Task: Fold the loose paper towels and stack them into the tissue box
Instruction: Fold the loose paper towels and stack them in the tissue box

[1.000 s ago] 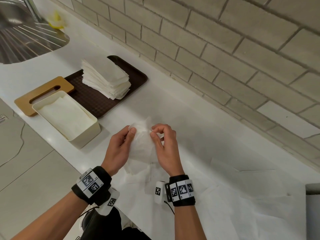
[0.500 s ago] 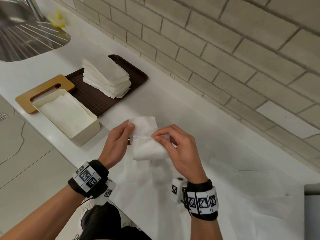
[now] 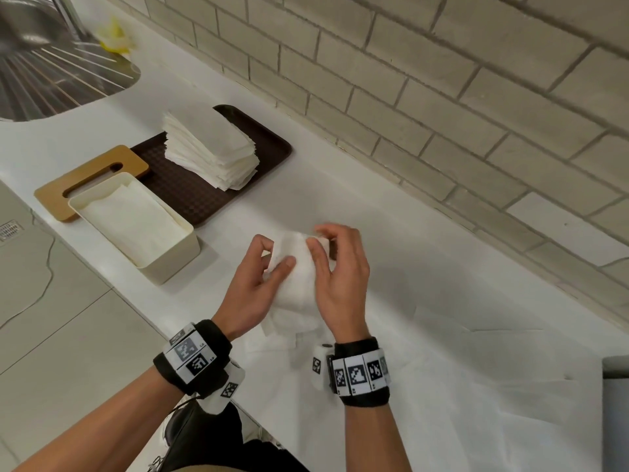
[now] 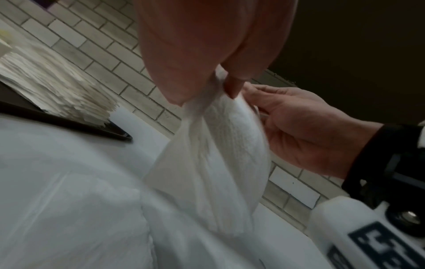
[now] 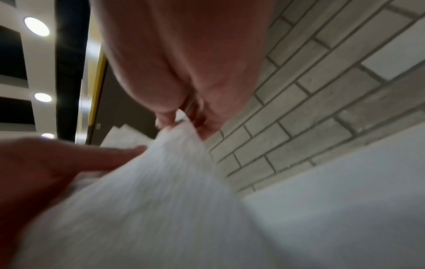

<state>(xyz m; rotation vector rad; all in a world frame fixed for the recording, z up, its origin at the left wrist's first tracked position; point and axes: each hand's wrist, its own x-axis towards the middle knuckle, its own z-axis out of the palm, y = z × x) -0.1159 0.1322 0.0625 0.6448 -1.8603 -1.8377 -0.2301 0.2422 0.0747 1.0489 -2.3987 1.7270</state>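
Note:
A white paper towel (image 3: 295,274) hangs between both hands above the white counter. My left hand (image 3: 258,277) pinches its left top corner between thumb and fingers; the left wrist view shows that pinch on the paper towel (image 4: 214,145). My right hand (image 3: 335,267) pinches the right top corner, as the right wrist view shows on the paper towel (image 5: 161,172). The cream tissue box (image 3: 172,262) stands open to the left with folded towels inside. A stack of folded towels (image 3: 211,148) lies on the brown tray (image 3: 190,195).
A wooden lid (image 3: 54,199) lies behind the box. More loose paper towels (image 3: 442,386) cover the counter at the front right. A metal sink (image 3: 51,73) is at the far left, a yellow thing (image 3: 114,37) beside it. A brick wall (image 3: 442,97) runs along the back.
The right hand swung back up and left from its lower position. The towel went from a folded, horizontal hold to hanging upright again between both hands, which are now close together.

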